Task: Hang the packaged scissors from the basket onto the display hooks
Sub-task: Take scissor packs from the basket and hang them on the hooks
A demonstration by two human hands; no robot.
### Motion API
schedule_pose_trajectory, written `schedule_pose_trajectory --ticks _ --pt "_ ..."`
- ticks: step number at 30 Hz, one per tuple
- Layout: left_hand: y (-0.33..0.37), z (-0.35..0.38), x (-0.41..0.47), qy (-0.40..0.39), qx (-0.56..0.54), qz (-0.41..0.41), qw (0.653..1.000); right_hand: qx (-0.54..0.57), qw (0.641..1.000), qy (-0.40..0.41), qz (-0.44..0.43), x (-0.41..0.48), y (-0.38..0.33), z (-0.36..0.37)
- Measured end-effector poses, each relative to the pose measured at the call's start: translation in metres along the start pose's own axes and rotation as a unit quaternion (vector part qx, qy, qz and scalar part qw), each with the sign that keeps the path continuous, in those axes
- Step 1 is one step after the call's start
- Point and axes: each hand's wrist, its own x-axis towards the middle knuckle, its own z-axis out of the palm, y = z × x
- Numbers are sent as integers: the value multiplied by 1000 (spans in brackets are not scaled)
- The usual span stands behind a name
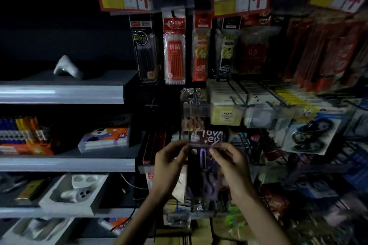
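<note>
The left grip [169,162] and right grip [229,160] each pinch an upper corner of the packaged scissors [202,167], held upright before the rack, below a clear price rail [199,110]. Display hooks [237,100] jut out upper right. Farther back hang pen refill packs [174,49].

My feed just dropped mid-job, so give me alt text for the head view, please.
The left hand and right hand pinch the top of a purple packaged scissors card, held upright before a dim, crowded wall of hanging stationery. Pen refill packs hang above it; grey shelves with boxed goods sit to the left.
</note>
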Motion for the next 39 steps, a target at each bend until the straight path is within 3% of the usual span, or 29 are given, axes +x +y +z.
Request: schedule_pose_trajectory --ticks 11,17,25,39 --pt "47 2 47 20 -41 46 998 -19 999 40 -4 12 5 -15" --pt "69 -1 40 -31 -109 28 993 -10 999 31 -31 18 -7 -3" --pt "84 -2 48 -31 -62 41 997 21 997 42 -57 41 -32 24" --pt "75 -7 50 -28 -14 42 999 51 996 72 -20 76 -27 45"
